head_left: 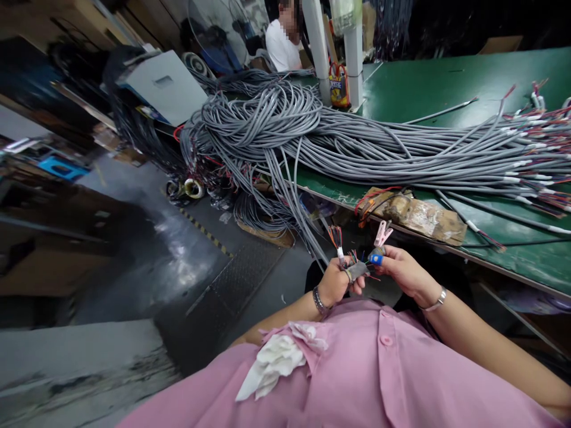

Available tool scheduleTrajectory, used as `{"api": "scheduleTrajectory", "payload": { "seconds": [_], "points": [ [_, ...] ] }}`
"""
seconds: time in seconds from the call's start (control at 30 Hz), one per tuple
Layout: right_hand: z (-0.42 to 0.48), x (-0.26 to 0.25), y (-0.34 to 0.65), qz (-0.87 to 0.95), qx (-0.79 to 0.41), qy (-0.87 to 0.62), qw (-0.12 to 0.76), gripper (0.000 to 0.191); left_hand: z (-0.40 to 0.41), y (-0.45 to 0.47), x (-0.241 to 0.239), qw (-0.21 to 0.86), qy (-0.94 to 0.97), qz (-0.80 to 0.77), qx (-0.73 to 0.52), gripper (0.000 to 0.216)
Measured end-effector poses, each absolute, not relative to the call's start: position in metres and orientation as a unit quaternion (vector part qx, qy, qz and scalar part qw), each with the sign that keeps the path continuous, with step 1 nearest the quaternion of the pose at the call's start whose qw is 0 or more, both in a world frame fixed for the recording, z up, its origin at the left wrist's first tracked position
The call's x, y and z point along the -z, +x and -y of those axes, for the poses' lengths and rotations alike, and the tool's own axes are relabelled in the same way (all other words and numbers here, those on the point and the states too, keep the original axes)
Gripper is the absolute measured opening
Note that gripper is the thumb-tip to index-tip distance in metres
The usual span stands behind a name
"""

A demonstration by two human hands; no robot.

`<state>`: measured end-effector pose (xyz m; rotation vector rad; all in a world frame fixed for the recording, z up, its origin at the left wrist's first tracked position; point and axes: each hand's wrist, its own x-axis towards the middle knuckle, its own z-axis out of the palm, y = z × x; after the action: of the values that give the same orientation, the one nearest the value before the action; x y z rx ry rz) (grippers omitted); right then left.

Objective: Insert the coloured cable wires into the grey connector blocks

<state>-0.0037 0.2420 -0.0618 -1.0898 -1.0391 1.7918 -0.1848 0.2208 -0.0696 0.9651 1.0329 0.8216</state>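
My left hand point(335, 283) is closed around the end of a grey multi-core cable. Above the fist, bare coloured wires point(336, 236) fan out from a white collar point(341, 254). A grey wrap point(357, 271) covers the thumb, and thin coloured strands stick out beside it. Close by on the right, my right hand point(404, 270) is pinched near these strands, with a blue band point(375, 259) at its fingertip. Just beyond the fingers shows a pink clip point(382, 233); whether they touch it, I cannot tell. What the right fingertips hold is too small to make out.
A large heap of grey cables point(263, 113) lies along the green table point(414, 89), stripped ends at right. A taped cardboard block point(423, 219) sits at the near edge. Behind the table is a person in white point(282, 47). Cables hang down to the floor side.
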Motion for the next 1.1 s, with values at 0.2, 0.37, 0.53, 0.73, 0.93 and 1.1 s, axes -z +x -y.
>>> {"api": "scheduleTrajectory", "payload": {
  "seconds": [0.2, 0.37, 0.53, 0.73, 0.93, 1.1],
  "points": [
    [-0.248, 0.064, 0.004, 0.273, -0.753, -0.396, 0.448, 0.026, -0.222, -0.186, 0.059, 0.700, 0.409, -0.446, -0.380, 0.038],
    [-0.259, 0.057, 0.008, 0.264, -0.767, -0.364, 0.458, 0.040, -0.228, -0.181, 0.040, 0.731, 0.388, -0.412, -0.381, 0.037],
    [-0.259, 0.053, -0.001, 0.411, -0.566, -0.460, 0.547, 0.037, -0.237, -0.170, 0.025, 0.749, 0.385, -0.389, -0.374, 0.038],
    [-0.264, 0.051, -0.009, 0.364, -0.672, -0.404, 0.504, 0.060, -0.242, -0.161, 0.028, 0.756, 0.380, -0.388, -0.366, 0.036],
    [-0.269, 0.051, -0.015, 0.304, -0.701, -0.373, 0.525, 0.061, -0.241, -0.159, 0.033, 0.749, 0.377, -0.410, -0.360, 0.040],
    [-0.268, 0.053, -0.015, 0.270, -0.721, -0.359, 0.527, 0.056, -0.239, -0.160, 0.035, 0.743, 0.378, -0.414, -0.365, 0.040]
  ]
}}
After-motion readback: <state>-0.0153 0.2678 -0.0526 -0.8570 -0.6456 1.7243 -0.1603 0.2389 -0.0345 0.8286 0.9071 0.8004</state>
